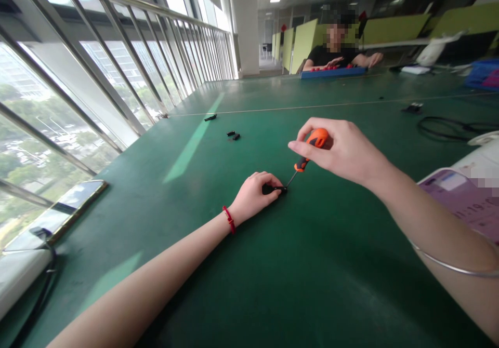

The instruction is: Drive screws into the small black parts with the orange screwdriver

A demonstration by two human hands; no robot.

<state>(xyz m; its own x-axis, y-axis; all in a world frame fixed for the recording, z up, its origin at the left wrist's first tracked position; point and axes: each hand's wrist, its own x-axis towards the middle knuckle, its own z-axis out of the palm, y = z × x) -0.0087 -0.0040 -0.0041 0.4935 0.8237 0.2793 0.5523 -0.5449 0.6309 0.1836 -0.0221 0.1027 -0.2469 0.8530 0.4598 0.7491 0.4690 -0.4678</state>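
Observation:
My left hand (pixel 255 195) is closed around a small black part (pixel 270 188) and holds it against the green tabletop (pixel 218 285). What kind of part it is I cannot make out, as my fingers hide some of it. In my right hand (pixel 343 150) is a screwdriver (pixel 318 137) with an orange and black handle, gripped between thumb and fingers. Its thin shaft slants down to the left, and the tip meets the right end of the black part.
Small black pieces (pixel 234 136) lie beyond my hands, with another black piece (pixel 210 117) farther left. A black cable (pixel 448 127) and a purple-screened device (pixel 460 197) are at right. Across the table sits a person (pixel 331 54) behind a blue tray (pixel 333 72). Railings (pixel 117 41) line the left.

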